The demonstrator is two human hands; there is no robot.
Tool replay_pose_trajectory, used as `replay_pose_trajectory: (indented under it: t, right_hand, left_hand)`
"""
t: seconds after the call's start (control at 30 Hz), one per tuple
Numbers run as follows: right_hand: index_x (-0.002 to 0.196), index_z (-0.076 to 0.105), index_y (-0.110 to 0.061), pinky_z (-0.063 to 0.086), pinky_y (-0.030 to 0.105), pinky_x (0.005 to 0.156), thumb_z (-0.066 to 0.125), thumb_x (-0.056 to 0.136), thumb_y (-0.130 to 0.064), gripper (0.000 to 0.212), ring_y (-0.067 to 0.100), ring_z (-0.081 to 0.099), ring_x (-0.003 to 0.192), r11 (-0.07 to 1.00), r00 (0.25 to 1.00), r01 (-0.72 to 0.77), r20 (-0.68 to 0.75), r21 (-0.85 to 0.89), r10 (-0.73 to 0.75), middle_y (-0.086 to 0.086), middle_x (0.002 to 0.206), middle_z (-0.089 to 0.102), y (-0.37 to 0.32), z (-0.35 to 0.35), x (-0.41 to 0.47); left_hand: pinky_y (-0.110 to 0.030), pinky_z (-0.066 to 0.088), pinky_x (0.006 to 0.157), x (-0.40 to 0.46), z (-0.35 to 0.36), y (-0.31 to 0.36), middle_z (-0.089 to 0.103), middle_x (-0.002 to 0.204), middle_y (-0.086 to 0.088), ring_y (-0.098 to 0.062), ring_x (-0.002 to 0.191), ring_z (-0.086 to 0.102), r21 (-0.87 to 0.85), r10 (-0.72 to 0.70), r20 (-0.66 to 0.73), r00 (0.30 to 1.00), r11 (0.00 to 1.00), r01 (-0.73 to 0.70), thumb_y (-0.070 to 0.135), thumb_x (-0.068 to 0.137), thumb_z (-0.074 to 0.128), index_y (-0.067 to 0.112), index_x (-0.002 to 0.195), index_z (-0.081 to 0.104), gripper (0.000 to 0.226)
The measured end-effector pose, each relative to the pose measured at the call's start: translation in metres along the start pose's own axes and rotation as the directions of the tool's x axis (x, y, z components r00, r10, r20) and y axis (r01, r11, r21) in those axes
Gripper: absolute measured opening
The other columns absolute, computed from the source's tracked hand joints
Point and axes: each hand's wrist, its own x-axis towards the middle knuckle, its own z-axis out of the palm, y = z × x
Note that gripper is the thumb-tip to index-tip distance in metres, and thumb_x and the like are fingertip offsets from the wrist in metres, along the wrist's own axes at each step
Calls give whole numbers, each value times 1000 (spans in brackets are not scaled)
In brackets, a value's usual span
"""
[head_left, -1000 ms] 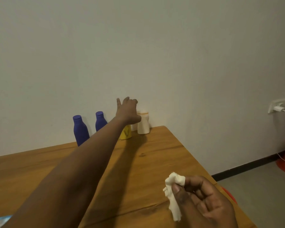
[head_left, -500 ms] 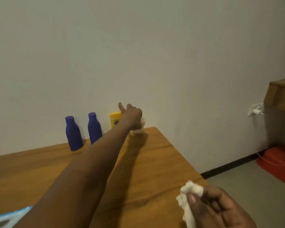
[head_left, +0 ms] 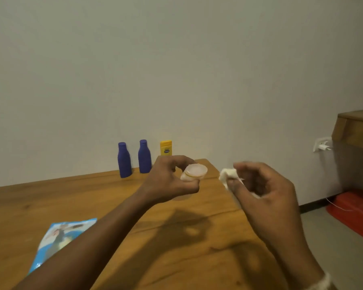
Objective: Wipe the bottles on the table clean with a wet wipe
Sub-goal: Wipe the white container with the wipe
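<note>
My left hand holds a small cream-white bottle above the wooden table, its round end turned toward me. Close on its right, my right hand pinches a crumpled white wet wipe; wipe and bottle are a little apart. At the table's far edge by the wall stand two dark blue bottles and a yellow bottle, upright in a row.
A blue wet-wipe packet lies flat on the table at the near left. The table's right edge drops to a grey floor with a red basin. A wall socket with a charger and a wooden shelf are at the right.
My left hand has pulled back from the far row, bringing the cream-white bottle toward me. My right hand has risen with the wipe to meet it.
</note>
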Motion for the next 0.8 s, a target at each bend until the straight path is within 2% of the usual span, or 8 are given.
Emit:
replay_pose_trajectory:
  t: [0.1, 0.2, 0.27, 0.37, 0.47, 0.6, 0.7, 0.8]
  right_hand:
    - [106, 75, -27, 48, 0, 71, 72, 88, -22, 19, -8, 62, 92, 974, 982, 172, 101, -149, -158, -17, 96, 72, -26, 17, -7]
    - [105, 77, -19, 50, 5, 71, 70, 90, -16, 18, -2, 65, 88, 936, 955, 282, 152, -210, -253, -5, 100, 75, -46, 31, -23]
    - [106, 77, -17, 53, 9, 72, 69, 90, -13, 18, 3, 65, 87, 910, 931, 354, 178, -217, -320, -3, 100, 74, -65, 40, -43]
    - [106, 76, -14, 47, 5, 68, 66, 90, -7, 20, 6, 61, 84, 822, 849, 515, 275, -242, -451, -1, 98, 69, -95, 52, -71]
    - [107, 74, -13, 44, 0, 70, 64, 90, -4, 22, 1, 56, 83, 766, 773, 605, 391, -219, -499, -2, 100, 64, -114, 51, -85]
    - [105, 75, -16, 41, 1, 68, 66, 89, -5, 22, -1, 54, 79, 754, 780, 608, 363, -248, -509, -3, 100, 69, -128, 42, -81]
    - [105, 75, -14, 41, 4, 71, 67, 88, -4, 22, 3, 57, 82, 764, 773, 614, 348, -197, -531, -1, 99, 70, -140, 51, -87]
    - [107, 74, -12, 46, 11, 72, 67, 86, -3, 24, 8, 59, 84, 715, 692, 690, 393, -111, -606, 0, 97, 68, -145, 55, -98]
  left_hand:
    - [-10, 43, 74, -41, -21, 37, 77, 92, 9, -7, 89, 68, -19, 63, -63, 996, 998, -64, 16, 70, 86, 15, 103, 78, 34]
    - [-15, 48, 70, -72, -39, 62, 76, 89, 5, -14, 84, 67, -1, 101, -109, 989, 995, -102, 14, 72, 86, 14, 104, 78, 33]
    - [-29, 55, 69, -89, -52, 74, 76, 87, 4, -17, 81, 68, -14, 116, -130, 985, 993, -119, 16, 73, 85, 13, 104, 78, 32]
    - [-40, 57, 66, -108, -74, 87, 75, 83, 3, -19, 76, 68, -27, 109, -188, 976, 993, -116, 23, 74, 85, 12, 100, 78, 29]
    - [-39, 59, 65, -125, -98, 97, 76, 85, 3, -19, 75, 69, -31, 109, -216, 970, 993, -118, 18, 74, 85, 17, 102, 77, 29]
    - [-14, 51, 65, -148, -113, 110, 75, 89, 9, -6, 78, 68, -9, 95, -254, 962, 995, -101, 18, 75, 82, 21, 107, 76, 32]
    - [-20, 52, 65, -150, -117, 117, 76, 84, 4, -11, 73, 67, -30, 75, -260, 963, 996, -86, 15, 76, 82, 16, 102, 77, 27]
    - [-26, 51, 62, -149, -125, 122, 73, 78, 13, -9, 71, 65, -60, 109, -282, 953, 990, -131, 10, 76, 81, 20, 94, 76, 21]
